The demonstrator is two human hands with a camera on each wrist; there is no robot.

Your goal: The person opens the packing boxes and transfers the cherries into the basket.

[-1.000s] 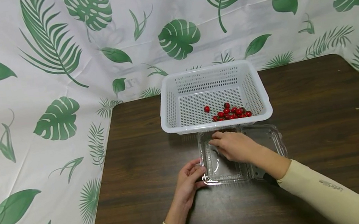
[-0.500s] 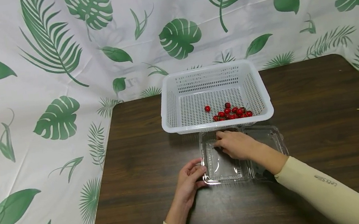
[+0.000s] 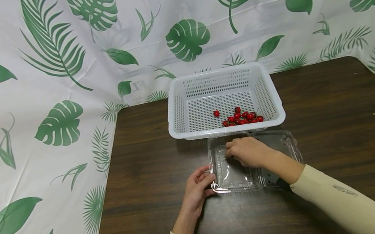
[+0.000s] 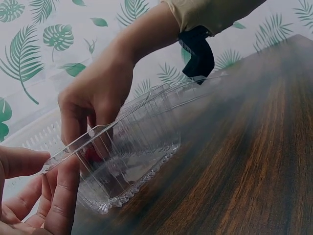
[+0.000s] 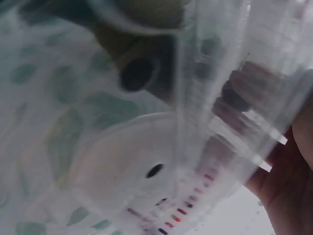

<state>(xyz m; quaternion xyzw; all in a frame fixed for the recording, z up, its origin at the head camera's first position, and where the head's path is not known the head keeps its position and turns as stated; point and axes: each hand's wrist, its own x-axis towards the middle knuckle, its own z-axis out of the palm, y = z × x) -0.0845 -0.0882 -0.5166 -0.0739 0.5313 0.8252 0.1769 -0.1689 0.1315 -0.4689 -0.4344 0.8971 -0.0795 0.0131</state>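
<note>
A clear plastic clamshell box [image 3: 234,180] lies opened flat, its lid [image 3: 278,140] to the right. My left hand [image 3: 195,189] pinches the rim of its left wall between thumb and fingers, as the left wrist view confirms. Inside the tray half, my right hand [image 3: 248,152] reaches down with bent fingers. Through the clear wall in the left wrist view, a red cherry [image 4: 93,155] shows at those fingertips, partly covered by them. The right wrist view is blurred by the plastic, but a dark round cherry [image 5: 237,95] with a thin stem appears at the fingers.
Right behind the box stands a white perforated basket [image 3: 227,130]. Several red cherries [image 3: 242,120] are heaped at its front right, and a single cherry [image 3: 216,113] lies apart from them. Dark wooden table [image 3: 147,186] surrounds everything, with a leaf-patterned cloth [image 3: 144,63] behind.
My right hand has shifted slightly to the right inside the tray, and its fingers now bend lower. My left hand stays on the rim. The basket's cherries look unchanged.
</note>
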